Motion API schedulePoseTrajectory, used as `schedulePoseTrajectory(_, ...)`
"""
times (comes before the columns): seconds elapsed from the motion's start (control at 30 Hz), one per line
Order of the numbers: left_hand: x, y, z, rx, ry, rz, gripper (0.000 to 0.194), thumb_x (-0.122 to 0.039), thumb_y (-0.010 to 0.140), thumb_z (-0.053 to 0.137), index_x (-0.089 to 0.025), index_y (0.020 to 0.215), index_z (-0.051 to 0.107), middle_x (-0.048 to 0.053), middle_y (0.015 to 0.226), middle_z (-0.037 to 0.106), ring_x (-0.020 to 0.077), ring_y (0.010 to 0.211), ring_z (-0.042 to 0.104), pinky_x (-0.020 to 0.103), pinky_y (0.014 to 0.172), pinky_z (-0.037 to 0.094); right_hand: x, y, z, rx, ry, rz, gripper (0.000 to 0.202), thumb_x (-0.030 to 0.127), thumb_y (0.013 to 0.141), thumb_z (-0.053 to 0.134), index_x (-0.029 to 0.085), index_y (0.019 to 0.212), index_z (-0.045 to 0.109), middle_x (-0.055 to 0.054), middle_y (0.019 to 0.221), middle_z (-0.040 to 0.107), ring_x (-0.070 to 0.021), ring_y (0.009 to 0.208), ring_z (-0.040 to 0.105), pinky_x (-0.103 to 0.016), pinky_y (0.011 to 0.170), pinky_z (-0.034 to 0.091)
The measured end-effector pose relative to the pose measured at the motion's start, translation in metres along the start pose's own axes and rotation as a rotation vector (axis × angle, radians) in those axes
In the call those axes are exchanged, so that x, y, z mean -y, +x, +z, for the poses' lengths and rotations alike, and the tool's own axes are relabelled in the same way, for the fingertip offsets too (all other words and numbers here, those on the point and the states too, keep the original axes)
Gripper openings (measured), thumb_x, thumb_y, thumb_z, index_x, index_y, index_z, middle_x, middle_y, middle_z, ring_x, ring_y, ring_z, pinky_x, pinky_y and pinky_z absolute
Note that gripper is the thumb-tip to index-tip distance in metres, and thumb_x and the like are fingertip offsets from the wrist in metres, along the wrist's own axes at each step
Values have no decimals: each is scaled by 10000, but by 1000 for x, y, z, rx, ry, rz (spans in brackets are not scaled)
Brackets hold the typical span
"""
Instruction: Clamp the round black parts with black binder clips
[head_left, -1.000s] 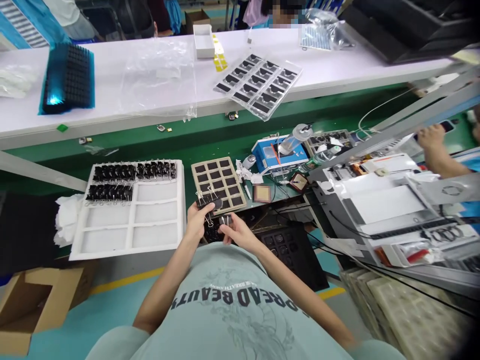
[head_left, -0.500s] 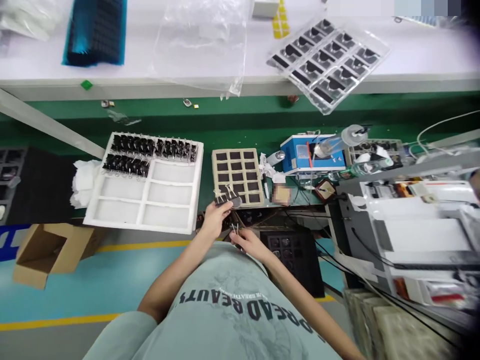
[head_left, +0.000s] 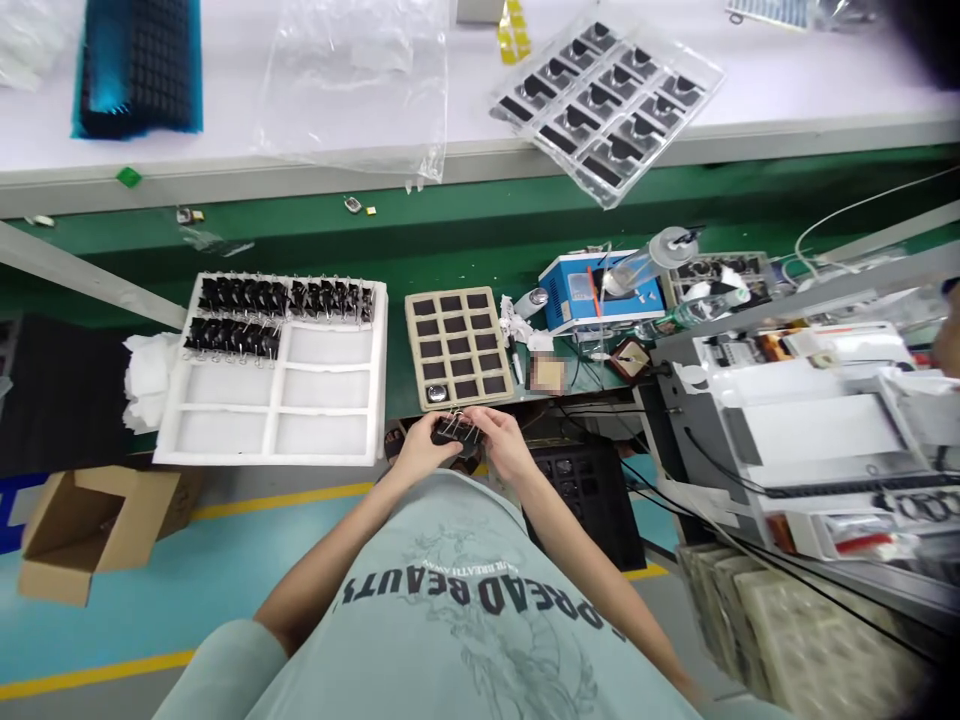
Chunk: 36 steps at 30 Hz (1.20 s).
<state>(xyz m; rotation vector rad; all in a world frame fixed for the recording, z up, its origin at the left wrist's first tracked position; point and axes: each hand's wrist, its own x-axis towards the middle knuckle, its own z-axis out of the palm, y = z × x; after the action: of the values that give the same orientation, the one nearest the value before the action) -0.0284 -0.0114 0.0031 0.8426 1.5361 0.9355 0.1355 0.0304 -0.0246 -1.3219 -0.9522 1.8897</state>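
Just in front of the beige compartment tray, my left hand is closed around a small dark piece with black binder clips on it. My right hand meets it from the other side, its fingers pinching at a clip's silver wire handles. The clamped piece is mostly hidden by clips and fingers. A shiny round-faced piece lies in the tray's near left compartment. To the left, a white foam tray holds rows of black binder clips in its far compartments.
Right of the beige tray are crumpled tissue, a pen and a blue box. A clear blister tray overhangs the white shelf. Below left sits an open cardboard box; a grey machine stands at right.
My right hand has come up with a binder clip to meet the piece in my left hand. My left hand has dropped slightly, uncovering the tray's near compartments. The view has shifted right.
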Motion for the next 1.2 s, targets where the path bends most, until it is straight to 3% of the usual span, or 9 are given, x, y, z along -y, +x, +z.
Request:
schedulePoseTrajectory(0.17, -5, 0, 2, 68, 33, 1, 452, -96, 557, 806, -184, 993, 723, 89, 1035, 725, 286, 974, 650, 395, 937, 463, 10, -4, -7, -192, 58, -49, 509, 653, 698, 763, 183, 891, 732, -94, 881, 749, -273, 883, 684, -391, 753, 549)
schedulePoseTrajectory(0.3, -3, -1, 2, 177, 37, 23, 518, -130, 543, 832, -173, 1048, 726, 104, 1080, 725, 301, 1014, 655, 395, 937, 471, 24, -13, -20, -15, -60, 19, 536, 616, 736, 749, 194, 1065, 716, -72, 891, 727, -238, 817, 664, -325, 630, 533)
schedulePoseTrajectory(0.4, 1, -3, 5, 307, 65, 34, 556, -148, 528, 848, -160, 1070, 726, 105, 1051, 732, 305, 979, 671, 393, 885, 499, 30, -19, -18, 134, -332, -11, 444, 591, 759, 740, 188, 945, 757, -62, 827, 718, -227, 751, 640, -326, 631, 510)
schedulePoseTrajectory(0.53, 6, -6, 8, 390, -25, -71, 575, -147, 533, 846, -149, 1092, 713, 94, 964, 735, 270, 828, 698, 374, 743, 548, 29, -27, -10, 107, -525, -142, 395, 592, 785, 709, 203, 763, 770, -65, 772, 713, -250, 742, 628, -388, 703, 509)
schedulePoseTrajectory(0.67, 15, -11, -1, 516, -196, -233, 517, -160, 522, 873, -140, 1017, 724, 77, 836, 729, 227, 653, 681, 334, 572, 555, 22, -29, -20, 21, -558, -128, 446, 634, 808, 666, 205, 748, 769, -59, 676, 668, -243, 669, 597, -403, 654, 514)
schedulePoseTrajectory(0.8, 28, -13, -28, 326, -352, -362, 554, -185, 520, 922, -155, 1042, 738, 93, 877, 735, 198, 649, 691, 309, 577, 579, -1, -20, -28, -45, -524, -11, 554, 667, 766, 688, 175, 1008, 772, -96, 924, 740, -297, 871, 660, -459, 803, 543)
schedulePoseTrajectory(0.93, 37, 1, -44, 170, -509, -508, 441, -199, 580, 923, -146, 977, 738, 89, 861, 730, 153, 642, 691, 261, 592, 595, -31, -8, -23, -56, -534, -11, 829, 588, 580, 847, 192, 1281, 652, -150, 1289, 649, -326, 1209, 582, -495, 1026, 465)
schedulePoseTrajectory(1.03, 39, 16, -29, 238, -596, -595, 345, -156, 594, 914, -124, 891, 742, 95, 848, 730, 145, 657, 694, 229, 601, 600, -41, -11, -21, 48, -389, -107, 895, 488, 578, 887, 241, 1377, 568, -147, 1436, 550, -295, 1309, 525, -472, 1069, 442)
schedulePoseTrajectory(1.2, 39, 34, 22, 369, -564, -732, 254, -96, 614, 891, -89, 816, 736, 98, 764, 712, 152, 638, 698, 213, 598, 595, -44, -32, -39, 4, -197, -151, 559, 465, 693, 816, 209, 1172, 684, -89, 1166, 711, -246, 1040, 673, -440, 983, 514)
